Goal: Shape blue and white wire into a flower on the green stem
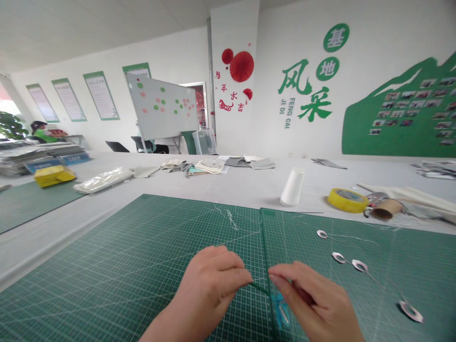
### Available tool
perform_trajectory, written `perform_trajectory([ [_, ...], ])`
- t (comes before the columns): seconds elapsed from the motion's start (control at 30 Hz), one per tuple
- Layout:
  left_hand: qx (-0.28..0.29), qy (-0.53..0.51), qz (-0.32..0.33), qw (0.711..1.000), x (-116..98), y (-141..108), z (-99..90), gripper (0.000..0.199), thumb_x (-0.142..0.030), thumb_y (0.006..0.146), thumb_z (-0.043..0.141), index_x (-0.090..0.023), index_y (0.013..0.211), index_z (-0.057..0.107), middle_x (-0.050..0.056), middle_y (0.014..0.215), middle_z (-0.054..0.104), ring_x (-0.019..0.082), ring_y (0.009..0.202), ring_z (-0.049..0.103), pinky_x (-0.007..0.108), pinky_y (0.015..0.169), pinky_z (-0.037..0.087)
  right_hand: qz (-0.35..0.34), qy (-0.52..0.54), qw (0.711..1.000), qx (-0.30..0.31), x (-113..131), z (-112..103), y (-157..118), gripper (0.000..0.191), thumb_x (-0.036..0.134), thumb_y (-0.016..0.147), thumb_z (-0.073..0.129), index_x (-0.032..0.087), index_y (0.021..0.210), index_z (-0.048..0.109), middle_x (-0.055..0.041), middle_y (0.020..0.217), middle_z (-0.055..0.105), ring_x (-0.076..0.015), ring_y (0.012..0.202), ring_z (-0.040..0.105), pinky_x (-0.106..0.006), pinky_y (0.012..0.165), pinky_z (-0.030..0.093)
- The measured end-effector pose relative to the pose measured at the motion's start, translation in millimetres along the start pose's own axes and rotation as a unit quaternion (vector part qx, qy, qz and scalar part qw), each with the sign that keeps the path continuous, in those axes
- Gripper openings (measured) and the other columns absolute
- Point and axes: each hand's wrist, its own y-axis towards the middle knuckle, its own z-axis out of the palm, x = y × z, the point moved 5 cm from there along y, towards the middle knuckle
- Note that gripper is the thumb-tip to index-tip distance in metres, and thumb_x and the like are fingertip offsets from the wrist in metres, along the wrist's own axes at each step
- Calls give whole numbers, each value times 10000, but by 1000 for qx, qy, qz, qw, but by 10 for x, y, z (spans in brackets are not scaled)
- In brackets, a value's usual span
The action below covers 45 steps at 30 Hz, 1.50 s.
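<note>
White walls with green lettering and a leaning whiteboard (166, 128) frame a long, pale-covered table (199, 189) in a bright workroom, where a person in green (52, 137) is visible at the far left. Across the near side of the table we see green cutting mats (142, 247), printed with a fine white grid and meeting at a raised edge.

At the centre we find a slim, dark green strip (259, 287), smooth-looking and slightly slanted, close in colour to the mat beneath it. Its near end is gripped between the thumb and forefinger of the left hand (213, 280); the other end runs toward the mat edge, just below the fingertips of the right hand (313, 297). That hand's thumb and forefinger are brought together, though we cannot tell what, if anything, is pinched between them.

Just beside the right hand lies a bright turquoise item (278, 301) with a pale, elongated centre; we cannot make out what it is.

To the right, we count four small white ring-shaped pieces (415, 316), some trailing thread. Beyond the mats stand a white cone (292, 187) and, near a brown cardboard tube (394, 206), a yellow tape roll (338, 202).
</note>
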Motion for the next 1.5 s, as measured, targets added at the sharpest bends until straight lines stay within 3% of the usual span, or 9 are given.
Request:
perform_trajectory([
  [0.27,40,-92,-2,995,-57,33,-5,199,-87,877,534,-211,851,687,-17,814,695,127,757,592,273,707,390,222,139,962,83,-355,105,-14,245,446,749,636,219,687,705,71,479,331,-112,459,304,-246,447,246],
  [0.57,70,-108,-9,992,-87,35,1,193,-79,861,554,-194,801,698,-6,791,697,124,722,589,258,689,405,200,167,960,101,-302,120,38,213,415,734,654,228,650,711,24,548,532,-127,501,410,-245,480,318],
  [0.7,74,-141,-8,987,-110,45,-3,177,-77,846,577,-181,798,712,7,789,703,123,723,599,249,702,428,206,178,956,112,-339,152,9,215,416,740,651,226,657,707,31,540,508,-124,504,395,-241,482,312],
  [0.87,24,-241,-65,968,-55,15,-22,141,-81,810,633,-184,805,729,12,783,677,113,749,609,210,696,457,276,267,912,145,-488,327,-73,289,478,707,680,193,657,676,75,480,356,-95,471,292,-221,451,252],
  [0.97,-24,-268,-122,955,31,-1,-36,165,-67,787,643,-209,804,726,0,776,647,116,724,602,220,667,458,292,294,898,150,-498,406,-83,338,521,693,673,185,655,657,62,508,393,-95,478,316,-215,444,266],
  [1.17,-91,-232,-195,949,178,19,-61,138,-88,772,636,-202,737,704,-6,706,629,128,658,567,244,609,421,281,276,908,145,-425,456,-94,315,509,741,635,200,686,667,66,502,385,-98,449,322,-224,438,302],
  [1.27,-107,-225,-222,943,228,10,-50,126,-98,772,633,-200,732,694,-13,698,622,124,648,555,243,606,417,242,247,925,160,-345,481,-117,289,454,783,605,198,670,676,41,538,474,-123,523,434,-239,524,374],
  [1.4,-114,-210,-246,939,260,-34,-16,124,-115,783,622,-206,728,685,-19,702,622,122,642,543,245,605,417,121,127,967,187,-182,502,-149,224,315,867,515,220,769,693,1,679,667,-154,633,606,-236,596,450],
  [1.5,-112,-185,-243,946,259,-54,13,121,-122,794,616,-212,746,680,-20,720,624,124,659,552,248,618,423,7,38,981,189,-57,504,-186,221,228,893,472,219,862,690,-15,722,697,-151,638,649,-229,594,466],
])
